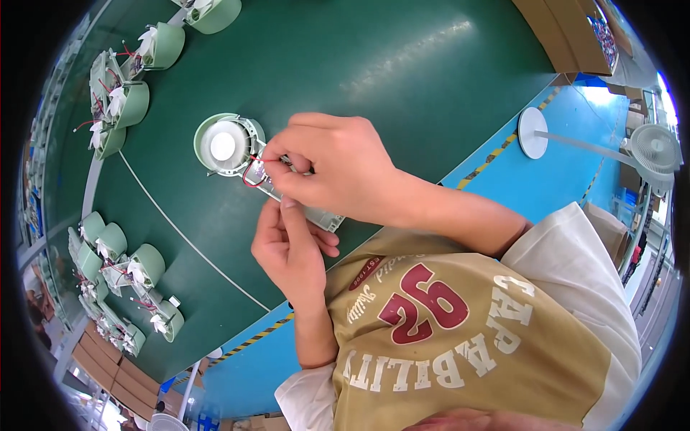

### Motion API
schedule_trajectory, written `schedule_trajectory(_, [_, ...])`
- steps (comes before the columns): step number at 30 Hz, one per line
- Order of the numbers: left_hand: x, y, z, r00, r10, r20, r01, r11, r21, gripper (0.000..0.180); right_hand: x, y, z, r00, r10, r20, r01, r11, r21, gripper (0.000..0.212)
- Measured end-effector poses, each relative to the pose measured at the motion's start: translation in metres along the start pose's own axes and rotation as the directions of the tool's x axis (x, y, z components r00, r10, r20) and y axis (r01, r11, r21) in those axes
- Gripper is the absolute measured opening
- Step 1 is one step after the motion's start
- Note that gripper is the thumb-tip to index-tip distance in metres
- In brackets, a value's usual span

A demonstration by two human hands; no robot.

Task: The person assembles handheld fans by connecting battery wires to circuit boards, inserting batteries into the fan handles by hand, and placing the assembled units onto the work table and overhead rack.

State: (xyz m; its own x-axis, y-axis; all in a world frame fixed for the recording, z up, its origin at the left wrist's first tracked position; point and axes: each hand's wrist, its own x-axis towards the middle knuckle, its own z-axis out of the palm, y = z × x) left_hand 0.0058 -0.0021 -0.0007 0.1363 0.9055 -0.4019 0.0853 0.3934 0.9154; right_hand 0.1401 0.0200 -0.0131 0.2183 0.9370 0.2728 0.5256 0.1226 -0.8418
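Observation:
A pale green handheld fan housing (205, 151) lies open on the green table. Its ring-shaped head surrounds a white round part (224, 146), and its handle runs toward me. Red and black wires (249, 176) loop out of the handle just below the head. My right hand (334, 169) is closed over the handle from above, with thumb and fingers pinched at the red wire. From the near side my left hand (291, 251) grips the handle, its thumb and forefinger close to my right fingertips. Both hands partly hide the inside of the handle.
Several similar green fan housings (133, 104) with white blades and red wires stand along the far left; more (147, 266) cluster at the left. A cardboard box (564, 36) sits at the far right corner. A standing fan (652, 149) is beyond the table's right edge.

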Motion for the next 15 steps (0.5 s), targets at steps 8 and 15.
schedule_trajectory(8, [-0.001,0.002,0.001,1.0,-0.014,-0.02,0.014,1.0,0.008,0.034,0.01,0.026,-0.009,0.927,-0.354,0.125,0.355,0.935,0.014,0.012])
schedule_trajectory(15, [0.0,0.001,0.0,0.999,-0.012,-0.033,0.012,1.0,0.0,0.034,0.009,0.032,-0.017,0.862,-0.468,0.195,0.464,0.883,0.068,0.013])
